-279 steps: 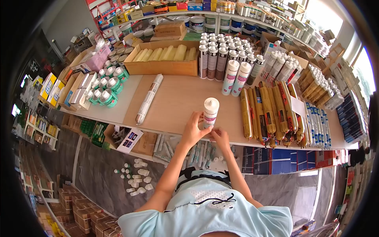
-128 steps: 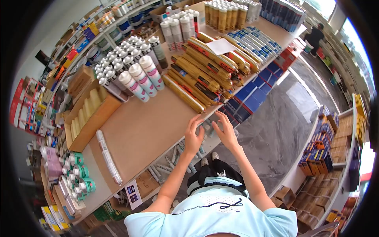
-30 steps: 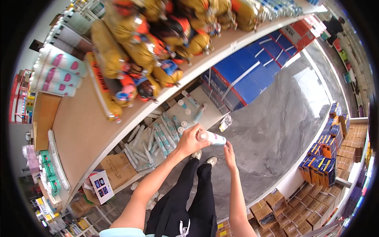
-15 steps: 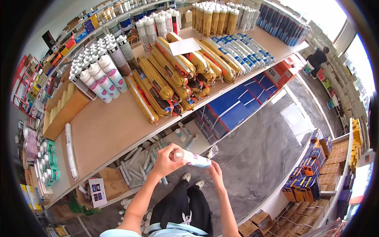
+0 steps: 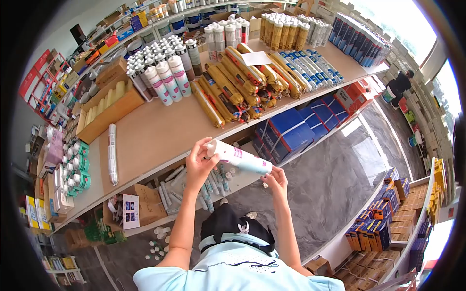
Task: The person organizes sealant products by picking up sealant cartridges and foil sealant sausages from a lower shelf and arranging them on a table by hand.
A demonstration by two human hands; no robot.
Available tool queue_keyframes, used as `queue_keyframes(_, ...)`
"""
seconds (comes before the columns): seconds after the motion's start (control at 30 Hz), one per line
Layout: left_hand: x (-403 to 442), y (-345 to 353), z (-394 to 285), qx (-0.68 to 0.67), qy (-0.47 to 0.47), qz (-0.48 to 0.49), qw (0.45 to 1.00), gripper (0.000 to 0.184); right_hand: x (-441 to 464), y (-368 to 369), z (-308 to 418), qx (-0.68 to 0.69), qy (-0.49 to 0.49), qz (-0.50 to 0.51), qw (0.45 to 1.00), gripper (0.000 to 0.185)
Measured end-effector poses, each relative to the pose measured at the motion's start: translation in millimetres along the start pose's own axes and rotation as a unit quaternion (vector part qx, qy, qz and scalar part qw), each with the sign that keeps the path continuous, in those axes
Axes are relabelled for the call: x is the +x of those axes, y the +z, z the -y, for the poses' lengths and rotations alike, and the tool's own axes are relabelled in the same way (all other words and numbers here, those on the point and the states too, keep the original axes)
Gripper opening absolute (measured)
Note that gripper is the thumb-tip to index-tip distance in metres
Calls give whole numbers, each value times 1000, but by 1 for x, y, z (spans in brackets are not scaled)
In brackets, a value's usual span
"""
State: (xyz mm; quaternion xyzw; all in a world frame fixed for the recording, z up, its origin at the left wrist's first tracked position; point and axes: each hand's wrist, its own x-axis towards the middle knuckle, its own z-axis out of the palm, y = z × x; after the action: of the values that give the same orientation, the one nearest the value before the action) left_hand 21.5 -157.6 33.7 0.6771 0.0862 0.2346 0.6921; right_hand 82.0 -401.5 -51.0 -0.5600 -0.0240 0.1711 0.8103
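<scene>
In a supply room lined with shelves, my left hand (image 5: 198,165) curls partly closed around the nozzle end of a white-and-pink cartridge (image 5: 243,159), thumb on one side and fingers on the other. The fingertips of my right hand (image 5: 276,183), bent and drawn near one another, meet its pale blue base; whether they pinch it or only steady it, I cannot tell. The cartridge lies tilted between my two sets of fingers, its nozzle end higher, in front of the long table (image 5: 155,127). Straight beyond my left fingers, three matching cartridges (image 5: 167,81) stand upright on the tabletop before a block of grey ones (image 5: 158,57). Between those and the far side of my right fingers, gold sausage packs (image 5: 228,86) lie heaped with a white sheet (image 5: 256,58) on top. Well to the left of my left fingers rests a long white tube (image 5: 112,153), near green-and-white cans (image 5: 79,177). Just past my right fingers, below the tabletop, sit strapped blue boxes (image 5: 285,136). Far off to their right, a person in dark clothes (image 5: 399,88) is near the wall.
</scene>
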Motion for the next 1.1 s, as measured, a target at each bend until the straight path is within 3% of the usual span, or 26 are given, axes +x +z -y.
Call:
queue_keyframes(0.13, 6, -20, -8, -64, 32, -64, 995, 43, 1, 33, 14, 34, -5, 41, 999, 39)
queue_keyframes(0.47, 25, -99, -26, -91, 39, -33, 995, 59, 20, 105, -19, 129, 39, 100, 986, 26)
queue_keyframes(0.67, 49, -137, -31, -102, 70, -9, 992, 54, 28, 153, -23, 178, 70, 104, 976, 30)
queue_keyframes(0.73, 56, -140, -31, -92, 60, -64, 992, 41, 30, 164, -26, 125, 145, 99, 976, 38)
queue_keyframes(0.93, 75, -151, -40, -34, -12, -124, 992, 38, 39, 185, -34, 109, 188, 145, 965, 43)
queue_keyframes(0.97, 75, -156, -37, -56, 21, -80, 995, 50, 46, 184, -32, 98, 187, 151, 966, 42)
queue_keyframes(1.0, 74, -158, -37, -61, 22, -89, 994, 50, 52, 182, -31, 85, 187, 158, 966, 41)
queue_keyframes(1.07, 70, -162, -41, -92, 53, 38, 994, 65, 71, 168, -37, 83, 206, 176, 959, 39)
queue_keyframes(1.1, 67, -165, -40, -88, 23, 55, 994, 77, 78, 165, -35, 60, 214, 202, 954, 39)
